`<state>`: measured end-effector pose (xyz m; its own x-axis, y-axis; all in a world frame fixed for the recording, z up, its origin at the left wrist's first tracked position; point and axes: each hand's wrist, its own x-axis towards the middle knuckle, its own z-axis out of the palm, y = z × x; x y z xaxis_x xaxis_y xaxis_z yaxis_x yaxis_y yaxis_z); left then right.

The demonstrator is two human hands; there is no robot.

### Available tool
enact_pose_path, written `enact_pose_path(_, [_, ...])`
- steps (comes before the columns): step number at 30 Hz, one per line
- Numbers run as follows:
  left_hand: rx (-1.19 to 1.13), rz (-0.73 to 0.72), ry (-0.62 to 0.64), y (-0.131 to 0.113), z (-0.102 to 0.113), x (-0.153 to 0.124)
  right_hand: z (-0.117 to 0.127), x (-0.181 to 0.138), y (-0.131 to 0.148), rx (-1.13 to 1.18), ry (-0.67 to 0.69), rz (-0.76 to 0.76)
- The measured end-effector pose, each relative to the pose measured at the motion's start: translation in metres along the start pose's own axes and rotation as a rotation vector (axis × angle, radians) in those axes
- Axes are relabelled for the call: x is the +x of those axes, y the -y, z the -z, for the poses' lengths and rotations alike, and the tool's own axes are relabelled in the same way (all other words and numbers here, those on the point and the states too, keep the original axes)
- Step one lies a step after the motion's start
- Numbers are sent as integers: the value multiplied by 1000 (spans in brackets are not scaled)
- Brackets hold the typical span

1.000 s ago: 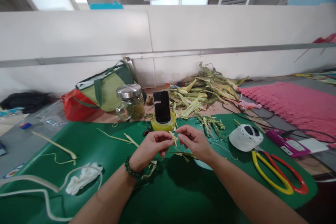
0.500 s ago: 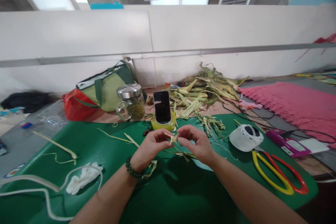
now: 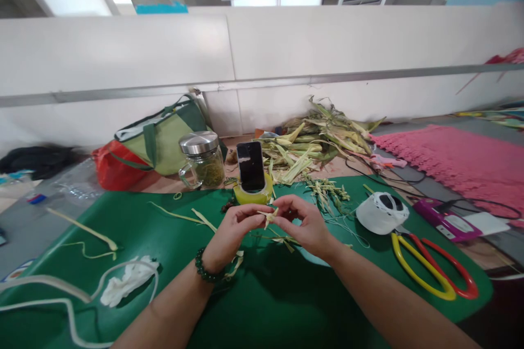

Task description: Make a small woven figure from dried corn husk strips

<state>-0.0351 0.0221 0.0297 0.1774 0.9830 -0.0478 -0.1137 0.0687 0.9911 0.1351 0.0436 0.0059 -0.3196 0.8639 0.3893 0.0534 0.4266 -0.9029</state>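
Observation:
A small star-shaped piece of folded pale husk [image 3: 269, 218] is held up between my hands above the green mat [image 3: 311, 305]. My left hand [image 3: 235, 229], with a dark green bead bracelet [image 3: 207, 266] at the wrist, pinches its left side between thumb and fingers. On the other side, my right hand [image 3: 305, 226] has its thumb and fingertips closed on it. Loose husk strips [image 3: 286, 241] lie below and behind the hands. Just beyond stands a phone [image 3: 251, 166], propped upright in a yellow tape roll [image 3: 252, 196].
Scissors with yellow and red handles [image 3: 423, 270] lie at right by a white roll [image 3: 379, 218]. A glass jar [image 3: 209, 166], a green bag [image 3: 167, 144] and a pile of corn husks [image 3: 323, 131] stand behind. Crumpled tissue [image 3: 130, 281] and white cord [image 3: 69, 311] lie left.
My right thumb and fingers have come in closer on the husk piece, and its points sit at a different angle. The whole view has shifted slightly.

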Motion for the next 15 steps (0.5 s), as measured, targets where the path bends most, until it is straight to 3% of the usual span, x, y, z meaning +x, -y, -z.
enact_pose_path(15, [46,1,19,-3,-2,1,1,2,3,0,30,-61])
